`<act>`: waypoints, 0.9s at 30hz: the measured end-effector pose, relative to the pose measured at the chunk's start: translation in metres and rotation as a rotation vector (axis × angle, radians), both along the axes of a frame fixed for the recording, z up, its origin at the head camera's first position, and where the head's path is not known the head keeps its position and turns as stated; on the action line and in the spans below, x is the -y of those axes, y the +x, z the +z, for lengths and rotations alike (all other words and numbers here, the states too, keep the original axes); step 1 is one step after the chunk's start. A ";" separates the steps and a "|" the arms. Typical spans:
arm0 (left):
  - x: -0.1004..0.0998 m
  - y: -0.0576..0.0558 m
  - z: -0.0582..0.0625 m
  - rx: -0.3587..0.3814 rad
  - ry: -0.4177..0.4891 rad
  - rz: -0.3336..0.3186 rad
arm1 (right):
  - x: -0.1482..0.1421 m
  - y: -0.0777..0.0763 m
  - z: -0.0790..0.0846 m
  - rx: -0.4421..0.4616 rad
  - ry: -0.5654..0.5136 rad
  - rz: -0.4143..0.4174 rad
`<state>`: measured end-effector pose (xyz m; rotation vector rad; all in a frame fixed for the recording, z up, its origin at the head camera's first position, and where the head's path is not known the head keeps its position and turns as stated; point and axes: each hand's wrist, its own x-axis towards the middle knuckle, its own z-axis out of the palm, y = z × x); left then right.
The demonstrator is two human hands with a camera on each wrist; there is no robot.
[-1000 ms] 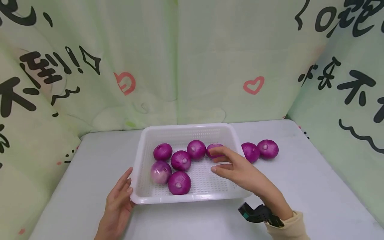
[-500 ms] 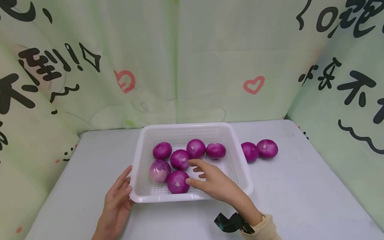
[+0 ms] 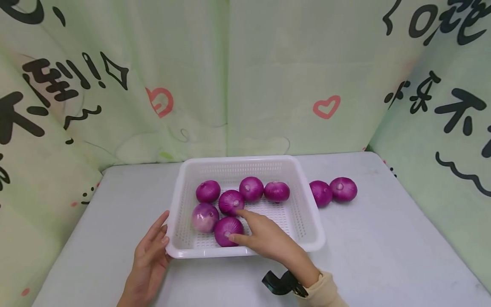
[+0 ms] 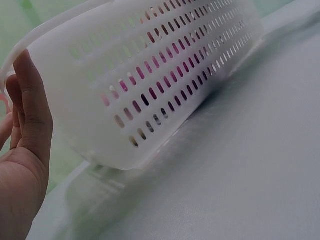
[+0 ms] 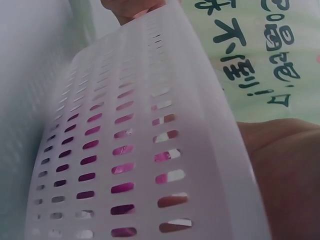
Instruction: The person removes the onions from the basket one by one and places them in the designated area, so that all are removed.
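A white plastic basket [image 3: 245,252] holds several red onions, seen from above in the head view. My right hand [image 3: 268,241] reaches over its front rim. The thumb lies on the front red onion [image 3: 226,230] and the fingers curl round its far right side, pinching it; the fingertips are partly hidden. Another onion [image 3: 230,202] sits right behind those fingers. At the basket's left front corner my left hand [image 3: 147,260] rests against the outer wall with fairly straight fingers [image 4: 32,95]. Both wrist views look at the slotted basket wall, with purple showing through.
Two more onions [image 3: 344,189] lie on the white table [image 3: 383,238], just right of the basket. A pale green curtain [image 3: 268,85] with black lettering and red hearts hangs behind and along both sides.
My right hand has moved left and down from the basket's right side to the front onion, and its fingers have closed round it. The left hand stays at the left corner.
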<state>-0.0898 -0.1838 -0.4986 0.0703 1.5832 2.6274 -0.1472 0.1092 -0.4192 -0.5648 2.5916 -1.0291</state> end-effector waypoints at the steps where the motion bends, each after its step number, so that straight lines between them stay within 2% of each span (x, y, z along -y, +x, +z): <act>1: 0.000 0.000 0.000 0.001 -0.001 0.000 | 0.001 0.000 0.000 0.009 0.013 -0.001; 14: 0.001 0.001 0.000 0.007 -0.014 0.011 | 0.013 -0.005 0.003 0.078 0.119 -0.013; 27: 0.001 -0.001 0.000 0.010 -0.028 0.005 | 0.019 -0.010 -0.001 0.061 0.144 -0.028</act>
